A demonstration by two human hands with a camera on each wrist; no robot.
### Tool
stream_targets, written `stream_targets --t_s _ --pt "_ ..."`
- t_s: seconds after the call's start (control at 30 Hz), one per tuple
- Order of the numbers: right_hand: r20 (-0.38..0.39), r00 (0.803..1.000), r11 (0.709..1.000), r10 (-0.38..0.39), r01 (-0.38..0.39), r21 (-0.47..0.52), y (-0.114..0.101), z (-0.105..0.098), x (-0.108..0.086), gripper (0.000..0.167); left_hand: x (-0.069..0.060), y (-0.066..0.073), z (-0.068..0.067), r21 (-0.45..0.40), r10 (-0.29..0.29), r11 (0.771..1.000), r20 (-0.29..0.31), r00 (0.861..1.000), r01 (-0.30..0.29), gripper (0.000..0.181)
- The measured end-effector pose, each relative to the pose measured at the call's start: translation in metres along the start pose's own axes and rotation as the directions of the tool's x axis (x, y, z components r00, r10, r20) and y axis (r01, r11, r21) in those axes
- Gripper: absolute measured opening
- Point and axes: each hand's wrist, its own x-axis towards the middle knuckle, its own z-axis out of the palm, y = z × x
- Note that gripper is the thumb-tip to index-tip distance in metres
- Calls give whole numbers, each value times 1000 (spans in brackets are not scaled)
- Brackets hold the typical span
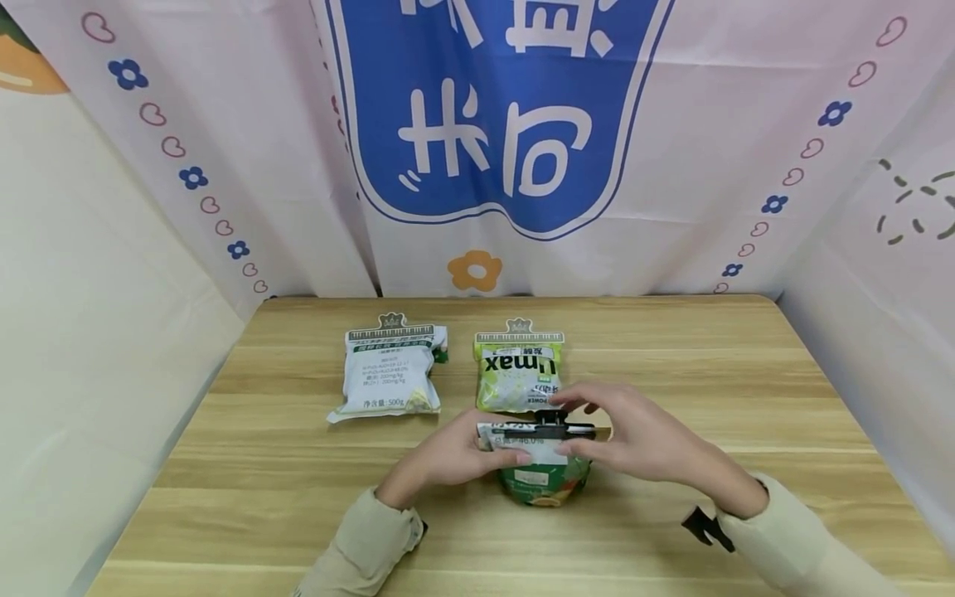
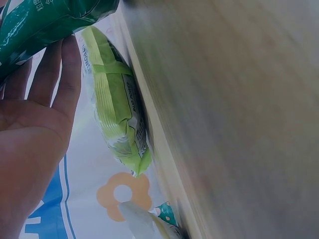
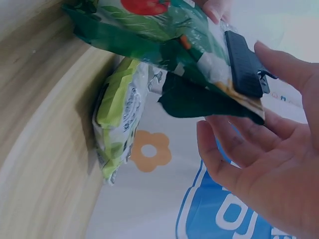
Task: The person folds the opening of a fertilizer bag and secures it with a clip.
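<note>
A green food-style bag [image 1: 533, 481] stands upright at the middle front, a black clip [image 1: 550, 427] across its top edge. My left hand [image 1: 455, 452] pinches the bag's upper left side, thumb in front and fingers behind; the left wrist view shows those fingers against the green bag [image 2: 50, 30]. At the right end of the clip, my right hand [image 1: 645, 435] spreads its thumb and fingers around the bag's corner. In the right wrist view, the thumb lies near the black clip [image 3: 244, 64] and the loosely bent fingers sit apart from the bag.
Behind the green bag lies a lime-green "Umax" bag [image 1: 518, 377] with a crown-topped clip [image 1: 520, 332]. To its left is a white bag [image 1: 388, 377] with a similar clip [image 1: 391, 327]. They lie on a wooden table [image 1: 261, 497] before a printed curtain [image 1: 709, 207].
</note>
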Motion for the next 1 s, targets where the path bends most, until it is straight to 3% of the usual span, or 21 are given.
stream_targets --t_s 0.37,0.73,0.87,1.0 --pt "-7 1000 999 19 -19 37 16 6 -12 51 1 -1 0 8 5 1000 -4 1000 -5 36" --pt "28 990 982 140 -142 124 29 28 -23 58 1 -1 1 4 -5 1000 -3 1000 5 38" --pt "69 979 941 190 -201 271 35 38 -26 61 1 -2 1 12 -1 1000 -1 1000 1 39" --pt "124 971 849 204 -238 472 41 46 -27 61 2 -2 -1 25 4 1000 3 1000 -4 40"
